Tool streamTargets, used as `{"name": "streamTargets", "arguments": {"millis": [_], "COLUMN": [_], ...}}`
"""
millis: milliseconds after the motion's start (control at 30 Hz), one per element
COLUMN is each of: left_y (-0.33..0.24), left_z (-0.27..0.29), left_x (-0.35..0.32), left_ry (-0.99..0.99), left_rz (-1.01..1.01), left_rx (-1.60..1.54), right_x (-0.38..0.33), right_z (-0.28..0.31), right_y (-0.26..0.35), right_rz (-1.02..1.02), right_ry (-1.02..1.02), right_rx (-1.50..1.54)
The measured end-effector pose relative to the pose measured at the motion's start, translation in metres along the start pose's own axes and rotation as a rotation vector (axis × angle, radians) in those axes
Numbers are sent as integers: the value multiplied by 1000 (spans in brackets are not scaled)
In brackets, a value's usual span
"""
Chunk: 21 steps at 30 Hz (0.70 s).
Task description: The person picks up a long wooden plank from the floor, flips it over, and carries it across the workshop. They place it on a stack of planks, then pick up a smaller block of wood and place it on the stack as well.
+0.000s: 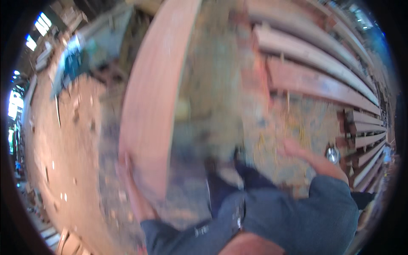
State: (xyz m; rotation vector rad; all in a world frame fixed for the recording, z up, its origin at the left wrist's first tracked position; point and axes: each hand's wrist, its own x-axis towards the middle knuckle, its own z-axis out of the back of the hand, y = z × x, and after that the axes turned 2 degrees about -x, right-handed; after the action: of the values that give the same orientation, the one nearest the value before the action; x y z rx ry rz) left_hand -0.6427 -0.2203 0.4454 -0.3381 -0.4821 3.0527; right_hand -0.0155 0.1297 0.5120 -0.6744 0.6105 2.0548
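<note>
A long, wide reddish-brown wooden plank runs from the top of the view down to my left side, its near end smeared by motion. At its left edge, close to that end, my left hand grips the plank; the fingers are partly hidden and blurred. My right hand reaches forward over the floor on the right, away from the plank. Its fingers look stretched out, though blurred, and nothing shows in it.
Long wooden beams lie in rows at the right, with a stack of smaller ones nearer. A shiny metal object sits beside that stack. Debris dots the dirt floor. A greenish-blue covered shape stands far left.
</note>
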Motion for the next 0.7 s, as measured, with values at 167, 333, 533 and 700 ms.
{"name": "streamTargets", "arguments": {"millis": [167,333,533,700], "left_y": [22,21,23,28], "left_z": [-22,-25,-21,-24], "left_x": [18,20,21,23], "left_ry": [-120,-104,-67,-140], "left_rz": [-107,-80,-99,-174], "left_rx": [12,29,54,22], "right_x": [-32,-68,-59,-51], "right_z": [-22,-56,-99,-110], "right_y": [-24,-68,-44,20], "right_rz": [155,-139,-95,-45], "right_ry": [-25,54,47,62], "right_rx": [224,-46,259,305]}}
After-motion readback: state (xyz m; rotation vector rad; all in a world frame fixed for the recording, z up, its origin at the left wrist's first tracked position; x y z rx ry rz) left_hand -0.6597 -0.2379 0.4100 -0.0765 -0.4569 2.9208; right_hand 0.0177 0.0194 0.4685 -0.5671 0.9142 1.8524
